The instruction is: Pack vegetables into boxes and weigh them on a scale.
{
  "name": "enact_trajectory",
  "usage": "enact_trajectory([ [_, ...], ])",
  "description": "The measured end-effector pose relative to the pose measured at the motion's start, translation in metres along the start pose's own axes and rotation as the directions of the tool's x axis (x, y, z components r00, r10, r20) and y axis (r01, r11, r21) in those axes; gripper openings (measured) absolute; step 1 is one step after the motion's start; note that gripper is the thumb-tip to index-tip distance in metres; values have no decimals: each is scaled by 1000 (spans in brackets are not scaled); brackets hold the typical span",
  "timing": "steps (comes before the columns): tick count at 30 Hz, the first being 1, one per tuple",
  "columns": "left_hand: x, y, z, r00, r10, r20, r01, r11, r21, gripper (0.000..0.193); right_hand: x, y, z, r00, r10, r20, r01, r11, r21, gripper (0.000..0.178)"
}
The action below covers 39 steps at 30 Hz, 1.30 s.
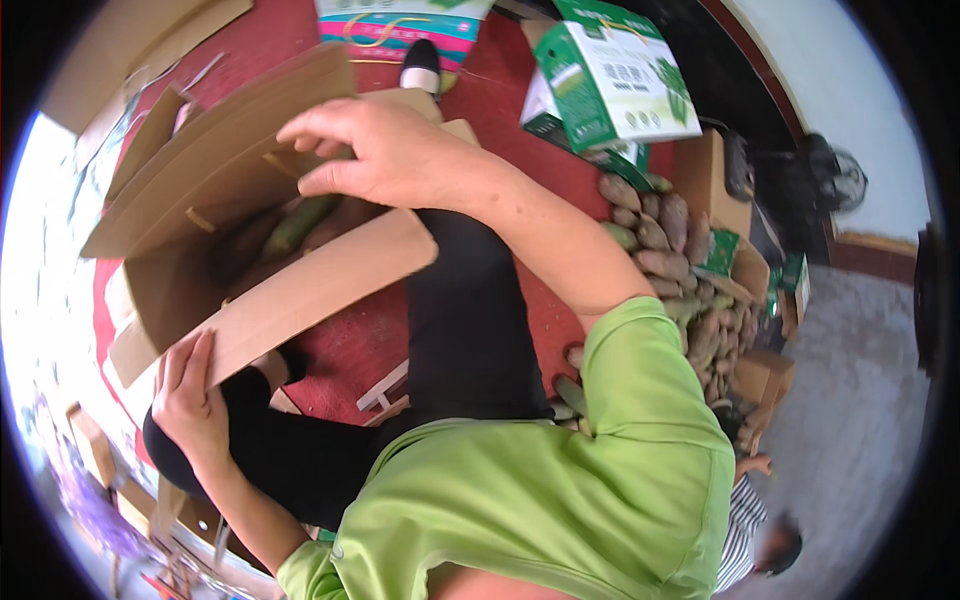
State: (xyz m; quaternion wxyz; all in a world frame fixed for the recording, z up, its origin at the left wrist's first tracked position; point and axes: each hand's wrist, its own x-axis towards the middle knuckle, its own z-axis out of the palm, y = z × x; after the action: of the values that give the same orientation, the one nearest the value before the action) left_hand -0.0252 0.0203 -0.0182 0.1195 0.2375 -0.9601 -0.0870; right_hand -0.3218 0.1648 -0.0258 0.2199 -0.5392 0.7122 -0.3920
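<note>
An opened cardboard box (150,290) stands before my crossed legs, its flaps raised. Inside lie a long green vegetable (298,226) and several darker ones, partly in shadow. At the near side, my left hand (192,400) grips the lower edge of the box's near flap (310,295), fingers laid over the cardboard. Over the box's right side reaches my right hand (375,150), its fingers and thumb apart and nothing between them. The wrist of that hand hides part of the far right flaps.
Brownish and green root vegetables (680,265) are heaped on the red floor (560,270) to my right. Green-and-white cartons (630,85) stand beyond them. A colourful printed box (400,30) is at the far side. Another person (742,530) in stripes is at lower right.
</note>
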Motion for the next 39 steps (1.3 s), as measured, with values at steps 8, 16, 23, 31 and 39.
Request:
enact_trajectory([
  [8,-5,-6,2,998,52,25,-53,998,47,42,-120,109,-21,731,393,-558,-126,882,455,19],
  [16,-9,-10,16,1000,17,12,-17,999,52,39,-322,279,23,457,730,-508,-833,552,44,27],
  [23,-10,-14,21,1000,20,14,-21,997,70,38,-445,342,24,180,897,-403,-962,76,-260,31],
  [31,-11,-10,18,1000,9,4,-10,995,94,38,-425,346,0,-38,945,-326,-893,-178,-413,35],
  [39,-9,-6,24,999,-38,4,37,993,109,34,-419,355,0,-93,951,-293,-838,-234,-492,37],
])
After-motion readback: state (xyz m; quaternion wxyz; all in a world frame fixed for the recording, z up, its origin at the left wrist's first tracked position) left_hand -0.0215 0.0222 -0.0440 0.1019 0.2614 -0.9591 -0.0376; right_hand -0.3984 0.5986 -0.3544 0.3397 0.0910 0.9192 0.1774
